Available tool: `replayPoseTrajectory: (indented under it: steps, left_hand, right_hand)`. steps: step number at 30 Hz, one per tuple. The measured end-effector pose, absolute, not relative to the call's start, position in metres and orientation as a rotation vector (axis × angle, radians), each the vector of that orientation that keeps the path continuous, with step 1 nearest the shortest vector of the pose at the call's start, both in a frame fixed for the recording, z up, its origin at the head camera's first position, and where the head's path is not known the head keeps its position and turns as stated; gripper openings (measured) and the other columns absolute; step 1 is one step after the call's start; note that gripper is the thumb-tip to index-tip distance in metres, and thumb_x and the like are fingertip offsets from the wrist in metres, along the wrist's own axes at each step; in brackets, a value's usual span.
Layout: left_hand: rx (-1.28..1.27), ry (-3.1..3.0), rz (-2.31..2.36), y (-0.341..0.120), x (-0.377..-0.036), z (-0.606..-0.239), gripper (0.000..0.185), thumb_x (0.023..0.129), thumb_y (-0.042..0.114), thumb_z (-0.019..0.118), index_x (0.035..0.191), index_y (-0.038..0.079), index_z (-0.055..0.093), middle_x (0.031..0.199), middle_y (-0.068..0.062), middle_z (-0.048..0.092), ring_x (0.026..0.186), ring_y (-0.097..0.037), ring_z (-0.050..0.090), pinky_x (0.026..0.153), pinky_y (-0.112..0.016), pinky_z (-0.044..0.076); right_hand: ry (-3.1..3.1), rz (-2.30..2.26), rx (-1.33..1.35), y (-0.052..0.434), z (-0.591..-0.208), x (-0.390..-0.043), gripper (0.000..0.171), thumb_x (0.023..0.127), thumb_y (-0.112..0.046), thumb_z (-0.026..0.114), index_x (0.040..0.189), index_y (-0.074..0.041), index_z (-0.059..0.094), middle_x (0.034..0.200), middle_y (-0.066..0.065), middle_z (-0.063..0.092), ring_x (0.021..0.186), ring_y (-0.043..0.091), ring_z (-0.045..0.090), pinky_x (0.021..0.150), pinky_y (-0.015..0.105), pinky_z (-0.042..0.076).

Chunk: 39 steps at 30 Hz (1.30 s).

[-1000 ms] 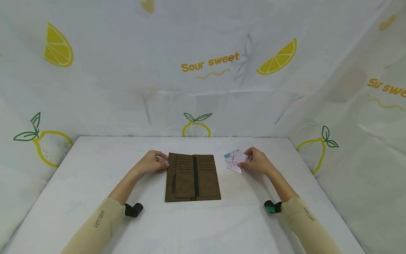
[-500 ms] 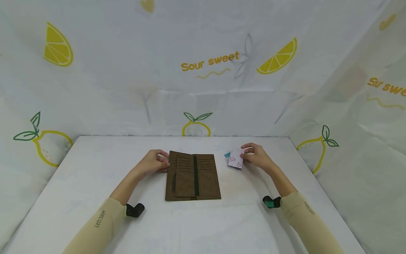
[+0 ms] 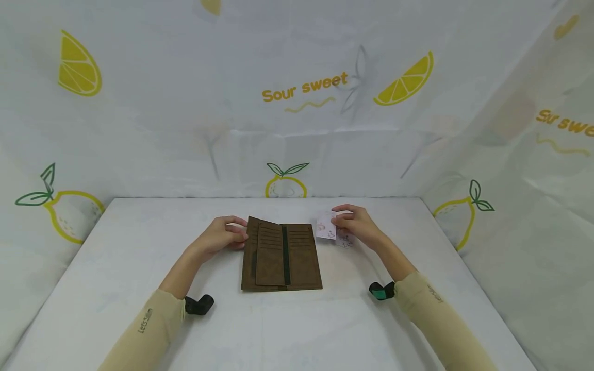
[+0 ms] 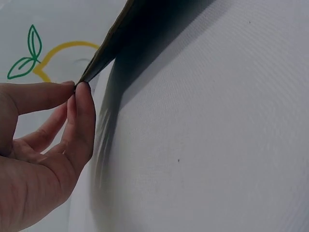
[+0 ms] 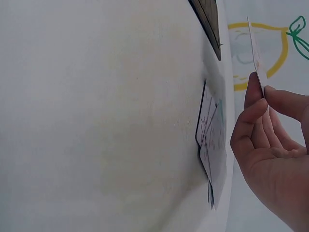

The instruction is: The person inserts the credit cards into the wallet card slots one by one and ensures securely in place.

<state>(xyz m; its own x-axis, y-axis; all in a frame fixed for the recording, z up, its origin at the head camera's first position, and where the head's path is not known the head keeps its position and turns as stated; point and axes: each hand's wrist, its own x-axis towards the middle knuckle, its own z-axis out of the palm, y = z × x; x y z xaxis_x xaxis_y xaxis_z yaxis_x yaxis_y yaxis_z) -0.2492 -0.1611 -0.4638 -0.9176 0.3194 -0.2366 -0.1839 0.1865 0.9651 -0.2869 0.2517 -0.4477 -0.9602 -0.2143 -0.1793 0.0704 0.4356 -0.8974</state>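
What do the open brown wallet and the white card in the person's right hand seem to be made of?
Open brown wallet: probably matte leather or suede-like imitation; dull, slightly mottled, no shine. White card with pink print: likely stiff plastic or coated card; thin, straight-edged, unbent in the right hand.

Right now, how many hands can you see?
2. The left hand pinches the brown wallet's left edge; the right hand holds a card above the table.

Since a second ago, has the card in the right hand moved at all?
Yes. The right hand has lifted one card off the card pile and carried it left, toward the open brown wallet, which stayed put.
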Motion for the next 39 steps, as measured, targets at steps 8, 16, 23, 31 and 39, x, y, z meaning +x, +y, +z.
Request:
replayPoseTrajectory:
  steps: [8,16,23,31,39]
  left_hand:
    - [0.117,2.048,1.825,-0.160,-0.247,-0.462,0.049,0.101,-0.002,0.069,0.147,-0.010,0.053,0.105,-0.004,0.070,0.091,-0.007,0.071,0.087,-0.023,0.066]
    - [0.095,2.059,1.822,-0.158,-0.247,-0.464,0.048,0.101,0.001,0.069,0.147,-0.007,0.056,0.105,-0.002,0.070,0.091,-0.007,0.071,0.088,-0.022,0.066]
    - [0.104,2.044,1.849,-0.159,-0.248,-0.464,0.049,0.101,0.000,0.071,0.146,-0.008,0.055,0.104,-0.003,0.071,0.091,-0.007,0.071,0.087,-0.023,0.066]
    - [0.118,2.049,1.845,-0.162,-0.248,-0.465,0.047,0.101,-0.001,0.069,0.146,-0.009,0.055,0.103,-0.002,0.070,0.092,-0.008,0.071,0.087,-0.022,0.066]
    - [0.110,2.050,1.851,-0.160,-0.247,-0.463,0.049,0.101,0.000,0.071,0.145,-0.010,0.055,0.102,-0.003,0.071,0.090,-0.007,0.071,0.086,-0.022,0.066]
  right_hand:
    - [2.397,-1.568,-0.123,0.234,-0.449,-0.287,0.048,0.103,-0.015,0.074,0.147,0.000,0.060,0.102,0.004,0.078,0.082,0.010,0.064,0.073,0.017,0.057]
    - [2.448,-1.544,-0.190,0.216,-0.456,-0.284,0.041,0.102,-0.012,0.076,0.141,-0.002,0.066,0.116,0.020,0.082,0.086,0.013,0.073,0.075,0.020,0.061]
    - [2.468,-1.520,-0.264,0.203,-0.461,-0.282,0.040,0.101,-0.009,0.076,0.140,-0.003,0.067,0.113,0.021,0.082,0.084,0.012,0.071,0.075,0.019,0.059]
    - [2.507,-1.522,-0.335,0.190,-0.467,-0.281,0.037,0.100,-0.007,0.076,0.136,-0.003,0.069,0.107,0.021,0.082,0.081,0.009,0.067,0.073,0.018,0.058]
    - [2.566,-1.451,-0.401,0.181,-0.470,-0.276,0.035,0.100,-0.007,0.076,0.134,-0.001,0.069,0.106,0.022,0.081,0.082,0.007,0.067,0.072,0.018,0.055]
